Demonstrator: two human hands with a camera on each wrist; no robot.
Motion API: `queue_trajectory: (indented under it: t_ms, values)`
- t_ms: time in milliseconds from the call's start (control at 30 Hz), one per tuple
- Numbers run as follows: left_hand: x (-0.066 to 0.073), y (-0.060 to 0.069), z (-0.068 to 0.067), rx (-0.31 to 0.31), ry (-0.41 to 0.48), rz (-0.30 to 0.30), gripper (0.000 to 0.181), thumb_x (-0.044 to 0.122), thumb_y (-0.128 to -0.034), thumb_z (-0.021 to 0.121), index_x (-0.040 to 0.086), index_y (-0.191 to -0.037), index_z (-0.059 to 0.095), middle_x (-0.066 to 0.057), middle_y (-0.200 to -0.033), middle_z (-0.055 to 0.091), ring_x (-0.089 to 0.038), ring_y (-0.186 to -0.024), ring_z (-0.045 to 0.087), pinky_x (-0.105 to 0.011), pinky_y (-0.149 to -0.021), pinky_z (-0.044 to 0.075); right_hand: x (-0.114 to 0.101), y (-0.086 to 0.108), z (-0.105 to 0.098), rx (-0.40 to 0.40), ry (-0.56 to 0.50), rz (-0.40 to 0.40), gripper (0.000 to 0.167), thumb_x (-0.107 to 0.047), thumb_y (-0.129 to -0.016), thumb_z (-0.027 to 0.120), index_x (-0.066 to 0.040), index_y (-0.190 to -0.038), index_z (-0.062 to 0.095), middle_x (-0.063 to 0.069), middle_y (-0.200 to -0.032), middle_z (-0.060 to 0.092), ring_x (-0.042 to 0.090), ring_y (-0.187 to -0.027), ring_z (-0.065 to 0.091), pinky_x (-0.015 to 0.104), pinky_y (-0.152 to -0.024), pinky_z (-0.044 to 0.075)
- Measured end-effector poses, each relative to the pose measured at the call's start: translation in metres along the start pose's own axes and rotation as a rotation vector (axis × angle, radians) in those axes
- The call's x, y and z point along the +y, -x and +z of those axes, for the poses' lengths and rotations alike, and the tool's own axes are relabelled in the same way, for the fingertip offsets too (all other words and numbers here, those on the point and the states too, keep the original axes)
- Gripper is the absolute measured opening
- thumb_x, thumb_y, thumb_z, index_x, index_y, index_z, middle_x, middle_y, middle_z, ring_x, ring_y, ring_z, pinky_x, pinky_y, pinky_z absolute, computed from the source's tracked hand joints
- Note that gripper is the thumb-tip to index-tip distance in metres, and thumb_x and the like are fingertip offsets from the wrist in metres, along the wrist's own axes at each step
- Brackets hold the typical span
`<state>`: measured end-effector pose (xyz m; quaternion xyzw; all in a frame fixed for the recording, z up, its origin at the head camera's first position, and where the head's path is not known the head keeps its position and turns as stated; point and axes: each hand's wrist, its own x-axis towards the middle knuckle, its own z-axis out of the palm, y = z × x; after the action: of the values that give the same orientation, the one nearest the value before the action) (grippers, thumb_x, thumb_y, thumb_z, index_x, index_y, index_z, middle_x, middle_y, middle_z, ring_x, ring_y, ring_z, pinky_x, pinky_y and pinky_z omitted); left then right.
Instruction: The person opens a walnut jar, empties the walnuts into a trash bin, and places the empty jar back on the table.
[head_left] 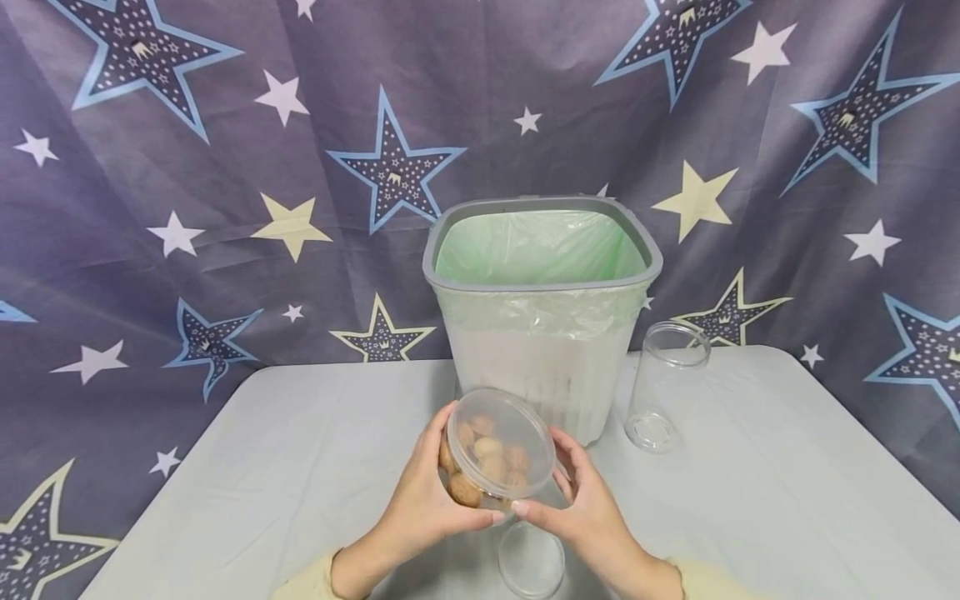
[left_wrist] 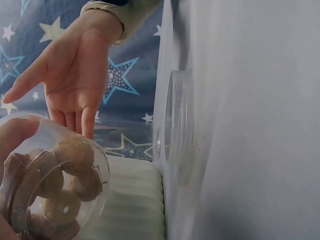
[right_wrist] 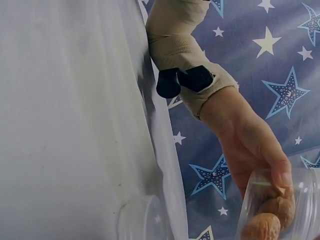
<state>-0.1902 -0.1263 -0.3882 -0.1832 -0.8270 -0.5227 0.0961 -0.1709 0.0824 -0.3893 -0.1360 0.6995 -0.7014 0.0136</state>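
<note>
A clear round jar (head_left: 501, 442) with a translucent lid on top holds several walnuts (right_wrist: 261, 227) and is tilted above the table. My left hand (head_left: 423, 492) grips it from the left, its thumb pressed against the wall in the right wrist view. On the other side, my right hand (left_wrist: 77, 75) has straight fingers and a spread thumb; its fingertips are close to the jar, but whether they touch it I cannot tell. Below the hands, a clear round lid-like piece (head_left: 531, 560) lies on the table.
Behind the jar stands a white bin (head_left: 540, 367) with a grey rim and a pale green plastic liner (head_left: 525, 250). A tall clear jar (head_left: 651, 387) stands right of it. The light table (head_left: 285, 467) meets a starry curtain (head_left: 225, 183) at the back.
</note>
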Motion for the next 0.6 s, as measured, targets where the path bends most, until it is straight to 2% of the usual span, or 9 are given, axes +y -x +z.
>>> queue_trajectory:
  t_ms: [133,233,433,600]
  values:
    - [-0.001,0.000,0.001,0.010,-0.018,-0.001,0.123,0.032,-0.0482,0.093,0.021,-0.148,0.022,-0.009,-0.139,0.038,-0.026,-0.121,0.043,-0.054,-0.100,0.034,0.001,0.001,0.002,0.012,-0.029,-0.007,0.089,-0.012,-0.076,0.077,0.004,-0.144,0.022,0.020,-0.148,0.029,0.035,-0.139,0.024,0.039,-0.110,0.021]
    - [-0.001,0.001,0.002,0.020,-0.033,0.001,0.123,0.034,-0.0482,0.093,0.019,-0.148,0.023,-0.010,-0.140,0.038,-0.026,-0.122,0.043,-0.054,-0.100,0.034,0.002,0.002,0.004,0.022,-0.054,-0.011,0.091,-0.010,-0.075,0.077,0.005,-0.144,0.021,0.020,-0.150,0.027,0.034,-0.140,0.023,0.038,-0.110,0.019]
    - [-0.001,0.003,0.005,0.045,-0.069,0.040,0.122,0.039,-0.0501,0.092,0.017,-0.148,0.023,-0.009,-0.142,0.036,-0.026,-0.126,0.040,-0.054,-0.101,0.034,0.005,0.002,0.012,0.031,-0.056,-0.043,0.097,-0.015,-0.075,0.078,0.005,-0.146,0.014,0.024,-0.152,0.020,0.037,-0.141,0.013,0.042,-0.110,0.014]
    - [-0.001,0.004,0.007,0.059,-0.105,0.063,0.122,0.032,-0.0487,0.093,0.019,-0.148,0.023,-0.007,-0.143,0.036,-0.025,-0.127,0.040,-0.054,-0.101,0.035,0.006,0.002,0.016,0.042,-0.074,-0.042,0.103,-0.016,-0.075,0.079,0.004,-0.147,0.008,0.026,-0.153,0.012,0.039,-0.141,0.006,0.045,-0.110,0.011]
